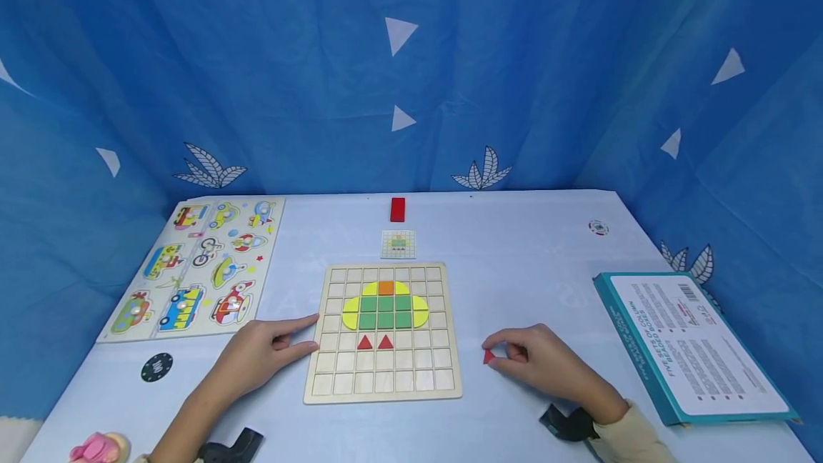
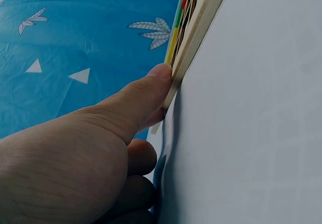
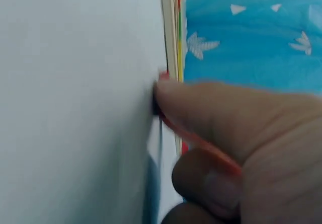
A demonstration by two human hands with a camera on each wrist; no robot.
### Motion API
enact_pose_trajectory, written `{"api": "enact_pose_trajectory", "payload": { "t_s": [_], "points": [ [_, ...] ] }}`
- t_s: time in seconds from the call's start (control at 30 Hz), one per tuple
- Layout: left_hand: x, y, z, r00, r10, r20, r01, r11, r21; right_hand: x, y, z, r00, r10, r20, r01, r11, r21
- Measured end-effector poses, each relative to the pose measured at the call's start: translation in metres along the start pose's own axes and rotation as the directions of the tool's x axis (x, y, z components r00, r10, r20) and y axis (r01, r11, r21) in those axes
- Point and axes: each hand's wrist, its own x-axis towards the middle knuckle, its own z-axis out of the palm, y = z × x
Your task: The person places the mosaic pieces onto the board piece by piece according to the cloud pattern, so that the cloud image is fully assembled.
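A square wooden grid board (image 1: pixel 343 384) lies on the table with green squares (image 1: pixel 386 311), yellow rounded pieces (image 1: pixel 419 311), an orange square (image 1: pixel 386 288) and two red triangles (image 1: pixel 365 343) set in it. At the board's left edge, my left hand (image 1: pixel 260 354) touches it with extended index finger and thumb (image 2: pixel 136 100); its other fingers are curled. To the right of the board, my right hand (image 1: pixel 536 356) pinches another red triangle (image 1: pixel 489 356) between thumb and index finger, low over the table. In the right wrist view the thumb (image 3: pixel 201 103) hides most of this piece.
Behind the board are a small pattern card (image 1: pixel 398 254) and a red block (image 1: pixel 398 210). A vehicle puzzle board (image 1: pixel 212 284) lies back left, with a black chip (image 1: pixel 157 367) before it. On the right are a teal box (image 1: pixel 694 349) and a chip (image 1: pixel 599 228); a pink object (image 1: pixel 99 447) is front left.
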Motion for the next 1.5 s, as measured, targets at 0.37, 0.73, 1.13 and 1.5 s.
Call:
{"api": "enact_pose_trajectory", "payload": {
  "t_s": [0.37,0.73,1.13,1.5],
  "points": [
    [-0.002,-0.002,0.004,1.0,-0.006,-0.009,0.006,1.0,0.003,0.019,-0.019,0.021,0.996,-0.04,-0.082,0.046,0.996,0.075],
    [0.001,0.0,0.005,1.0,-0.008,0.003,0.008,1.0,-0.005,0.054,-0.056,0.046,0.99,-0.123,-0.076,0.127,0.99,0.061],
    [0.001,0.001,0.004,1.0,0.0,-0.005,0.0,1.0,-0.001,0.082,-0.072,0.072,0.973,-0.212,-0.097,0.204,0.976,-0.081],
    [0.001,0.002,0.004,1.0,-0.002,-0.005,0.002,1.0,0.001,0.08,-0.071,0.072,0.973,-0.207,-0.105,0.196,0.975,-0.103]
  ]
}}
